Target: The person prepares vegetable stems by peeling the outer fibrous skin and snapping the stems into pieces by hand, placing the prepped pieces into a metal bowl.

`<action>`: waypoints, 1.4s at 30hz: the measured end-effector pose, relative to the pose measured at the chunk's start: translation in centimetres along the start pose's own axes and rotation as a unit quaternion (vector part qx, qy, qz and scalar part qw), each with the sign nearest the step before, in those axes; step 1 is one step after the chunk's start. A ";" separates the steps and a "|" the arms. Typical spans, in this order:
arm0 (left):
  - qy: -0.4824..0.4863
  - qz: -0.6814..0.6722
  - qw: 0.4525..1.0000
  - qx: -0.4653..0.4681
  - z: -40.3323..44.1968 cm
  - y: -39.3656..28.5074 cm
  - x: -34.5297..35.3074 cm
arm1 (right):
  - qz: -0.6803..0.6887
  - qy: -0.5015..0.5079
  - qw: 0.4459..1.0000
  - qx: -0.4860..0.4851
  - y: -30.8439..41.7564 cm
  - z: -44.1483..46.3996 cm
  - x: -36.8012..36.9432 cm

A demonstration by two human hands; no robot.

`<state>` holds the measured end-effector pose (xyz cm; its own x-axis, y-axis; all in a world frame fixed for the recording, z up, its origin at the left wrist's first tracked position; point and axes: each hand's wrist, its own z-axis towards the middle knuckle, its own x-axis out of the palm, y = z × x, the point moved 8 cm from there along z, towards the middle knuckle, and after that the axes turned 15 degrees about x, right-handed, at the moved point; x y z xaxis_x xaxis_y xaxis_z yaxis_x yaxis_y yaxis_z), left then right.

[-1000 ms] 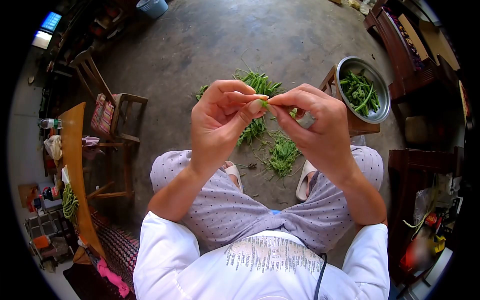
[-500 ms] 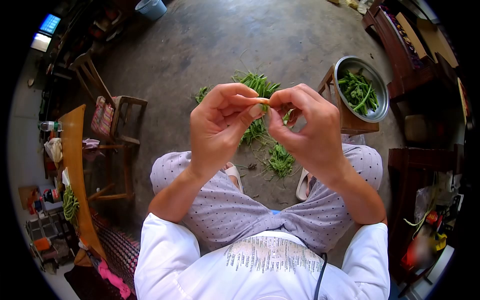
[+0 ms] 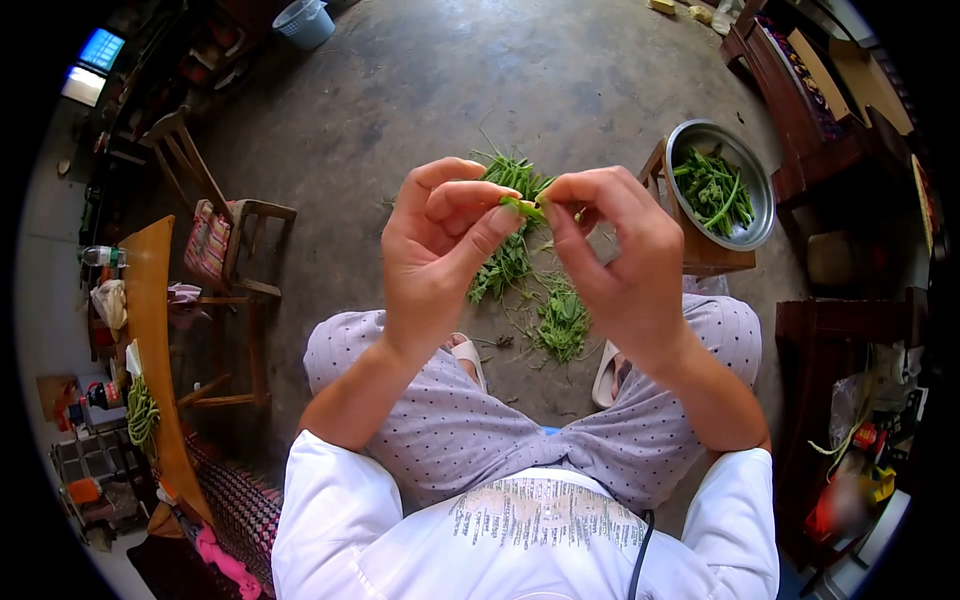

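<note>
A short green stem piece [image 3: 524, 208] is pinched between my two hands in front of my lap. My left hand [image 3: 440, 240] grips its left end between thumb and fingers. On the other end, the thumb and fingertips of my right hand [image 3: 620, 245] are closed. Below and beyond the hands, a pile of green stems [image 3: 512, 170] lies on the floor, partly hidden by them. A leafy heap [image 3: 562, 322] is nearer my feet. To the right, a metal basin [image 3: 764, 205] holds green stems and leaves.
The basin rests on a wooden stool [image 3: 715, 258]. At left are a wooden chair [image 3: 212, 238] and a table edge [image 3: 150, 330]. A blue basket [image 3: 304, 25] stands far back; dark wooden furniture [image 3: 800, 110] is at right.
The fingertips have moved slightly apart, and more of the green piece shows between them. My right hand has shifted a little to the left.
</note>
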<state>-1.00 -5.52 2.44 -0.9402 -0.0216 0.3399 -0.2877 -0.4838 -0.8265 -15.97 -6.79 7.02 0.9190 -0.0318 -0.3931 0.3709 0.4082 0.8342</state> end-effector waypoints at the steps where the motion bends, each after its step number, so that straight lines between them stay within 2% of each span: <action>1: -0.001 0.000 1.000 0.001 0.1 0.0 -0.1 | 0.079 0.039 0.995 0.043 -1.4 0.3 0.4; 3: -0.012 -0.025 1.000 -0.013 0.2 0.2 -0.5 | 0.216 0.133 0.958 0.132 -2.8 0.5 1.3; 4: -0.012 -0.025 1.000 -0.013 0.3 0.1 -0.6 | 0.216 0.133 0.958 0.132 -2.5 0.5 1.2; 6: -0.055 -0.056 0.996 -0.045 0.3 0.6 -1.4 | 0.409 0.191 0.871 0.193 -2.4 0.2 1.8; 10: -0.089 -0.073 0.992 -0.058 0.5 0.7 -2.8 | 0.349 0.201 0.889 0.220 -3.8 0.2 0.7; 12: -0.099 -0.072 0.992 -0.037 0.7 0.3 -3.5 | 0.250 0.237 0.899 0.272 -5.5 0.1 0.4; 14: -0.101 -0.075 0.992 -0.025 0.9 0.0 -4.1 | 0.232 0.246 0.898 0.282 -6.4 0.3 -0.2; 16: -0.109 -0.075 0.991 -0.010 1.0 -0.3 -4.8 | 0.117 0.270 0.912 0.287 -8.0 0.1 -0.8; 18: -0.103 -0.085 0.991 -0.006 1.0 -0.5 -4.9 | 0.073 0.256 0.926 0.267 -9.1 0.0 -1.5; 20: -0.096 -0.097 0.991 -0.002 1.1 -0.7 -4.9 | -0.101 0.230 0.946 0.203 -9.4 0.2 -2.3; 24: -0.063 -0.098 0.993 0.011 1.2 -0.9 -4.6 | -0.101 0.272 0.930 0.226 -8.9 -0.2 -1.7; 26: -0.046 -0.097 0.994 0.007 1.1 -0.7 -4.0 | 0.026 0.260 0.951 0.162 -6.1 0.2 -0.9; 27: -0.021 -0.078 0.997 0.014 1.1 -0.8 -3.4 | 0.090 0.267 0.942 0.184 -5.8 -0.1 -0.6; 28: 0.005 -0.058 0.998 0.020 1.0 -0.8 -2.8 | 0.090 0.265 0.942 0.187 -5.5 -0.3 -0.2; 30: 0.026 -0.037 0.999 0.022 0.9 -0.6 -2.2 | 0.128 0.221 0.962 0.096 -3.3 -0.1 -0.2; 32: 0.046 -0.016 0.998 0.025 0.7 -0.5 -1.5 | 0.104 0.229 0.961 0.116 -2.9 -0.2 0.2; 34: 0.070 -0.017 0.997 0.038 0.5 -0.5 -0.7 | 0.118 0.192 0.970 0.093 -2.2 0.0 0.2; 38: 0.079 -0.017 0.996 0.039 0.4 -0.4 0.0 | 0.136 0.165 0.973 0.089 -1.9 0.1 0.5; 42: 0.069 0.005 0.997 0.040 0.4 -0.5 0.0 | 0.081 0.111 0.989 0.058 -1.4 0.1 0.2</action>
<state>-0.74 -5.61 3.03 -0.9607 0.0912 0.2622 -0.2678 -0.5534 -0.7887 -16.33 -7.42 5.81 0.9202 0.2329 -0.3146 0.2449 0.2844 0.9269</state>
